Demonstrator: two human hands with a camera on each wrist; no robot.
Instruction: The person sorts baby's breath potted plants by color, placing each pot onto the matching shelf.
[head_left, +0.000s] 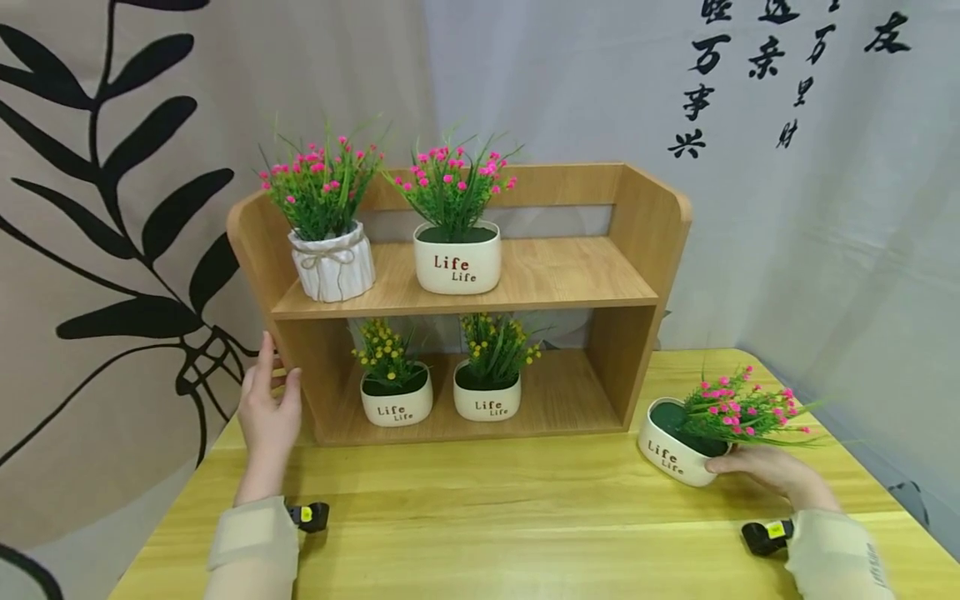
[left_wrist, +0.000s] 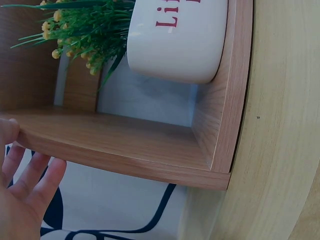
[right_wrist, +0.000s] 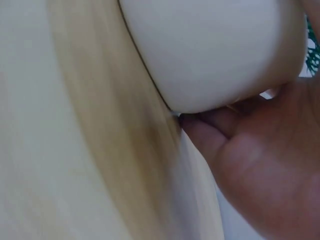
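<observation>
At the right of the table, my right hand (head_left: 776,471) grips the lower right side of a white flowerpot (head_left: 678,450) marked "Life", with pink flowers. The pot is tilted, its flowers leaning right. In the right wrist view the fingers (right_wrist: 205,137) bear against the pot's smooth wall (right_wrist: 215,50), which fills the upper part. My left hand (head_left: 270,408) touches the left side panel of a two-tier wooden shelf (head_left: 555,267). Its fingers (left_wrist: 47,182) are fairly straight along the panel's outer face, with the thumb near the front edge.
On the upper shelf stand a white textured pot (head_left: 335,267) with a twine bow and a white "Life" pot (head_left: 457,262), both with pink flowers. Below are two yellow-flowered pots (head_left: 397,400). The wooden table (head_left: 480,500) stretches in front; a printed curtain (head_left: 525,83) hangs behind.
</observation>
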